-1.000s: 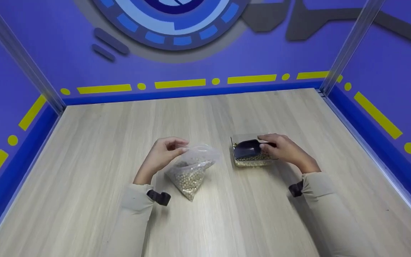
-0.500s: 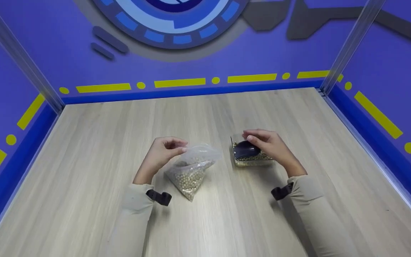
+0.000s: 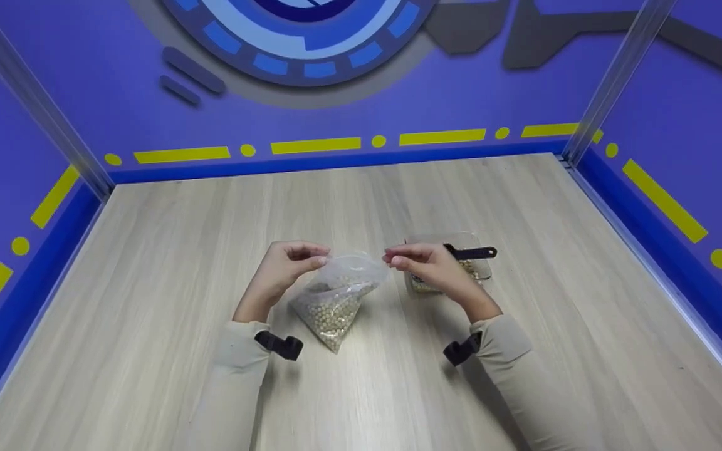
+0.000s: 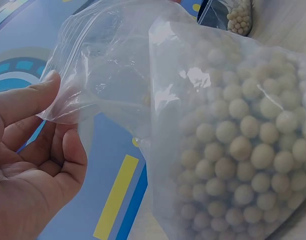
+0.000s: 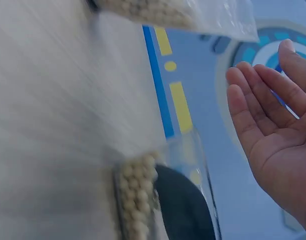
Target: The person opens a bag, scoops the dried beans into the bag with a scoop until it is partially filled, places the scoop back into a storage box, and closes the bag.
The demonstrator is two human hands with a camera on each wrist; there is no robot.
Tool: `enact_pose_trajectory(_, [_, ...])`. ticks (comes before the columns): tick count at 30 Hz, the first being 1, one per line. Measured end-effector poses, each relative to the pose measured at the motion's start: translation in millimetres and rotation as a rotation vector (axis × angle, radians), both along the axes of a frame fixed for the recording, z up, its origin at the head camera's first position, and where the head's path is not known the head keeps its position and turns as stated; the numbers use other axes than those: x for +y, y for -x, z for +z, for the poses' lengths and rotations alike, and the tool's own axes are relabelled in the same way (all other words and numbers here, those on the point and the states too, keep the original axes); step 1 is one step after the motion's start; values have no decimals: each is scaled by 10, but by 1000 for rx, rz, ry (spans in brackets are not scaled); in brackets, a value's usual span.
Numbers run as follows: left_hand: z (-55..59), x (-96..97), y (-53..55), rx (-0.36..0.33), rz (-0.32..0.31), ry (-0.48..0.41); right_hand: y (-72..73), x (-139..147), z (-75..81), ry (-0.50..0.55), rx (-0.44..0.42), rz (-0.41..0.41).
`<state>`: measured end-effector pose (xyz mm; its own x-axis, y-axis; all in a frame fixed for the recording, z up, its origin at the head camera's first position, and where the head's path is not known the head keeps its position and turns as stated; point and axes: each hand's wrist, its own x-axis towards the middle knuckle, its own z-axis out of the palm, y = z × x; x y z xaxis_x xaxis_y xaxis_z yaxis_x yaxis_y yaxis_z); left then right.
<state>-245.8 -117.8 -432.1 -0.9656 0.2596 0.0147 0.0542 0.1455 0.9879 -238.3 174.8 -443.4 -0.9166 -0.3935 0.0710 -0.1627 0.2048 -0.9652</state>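
Note:
A clear zip bag (image 3: 333, 310) of pale round bean-like balls stands on the table in the head view, its top gaping. My left hand (image 3: 279, 275) pinches the bag's upper left edge between thumb and index finger; the left wrist view shows the other fingers curled loosely. My right hand (image 3: 433, 266) is just off the bag's right edge. In the right wrist view, that hand (image 5: 282, 110) is empty, fingers gently bent and thumb apart. Behind it, a clear plastic box (image 3: 469, 240) contains similar balls and a black scoop (image 3: 477, 253), partly hidden by the hand.
The light wood tabletop (image 3: 198, 238) carries the bag and box. Blue-purple panels (image 3: 317, 125) with yellow markings enclose its back and sides. A black strap with a camera (image 3: 279, 346) sits on each wrist.
My right hand has let go of the scoop, leaving it in the box, and moved left to beside the bag's edge. My left hand stays on the bag.

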Motion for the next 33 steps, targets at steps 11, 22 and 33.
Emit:
enact_pose_trajectory(11, [-10, -1, -4, -35, 25, -59, -39, -213, -108, -38, -10, -40])
enact_pose_trajectory(22, [-9, 25, -18, 28, 30, -122, -45, -277, -102, -51, 73, -133])
enact_pose_trajectory(33, [107, 61, -90, 38, 46, -166, -6, -238, 32, -76, 110, -165])
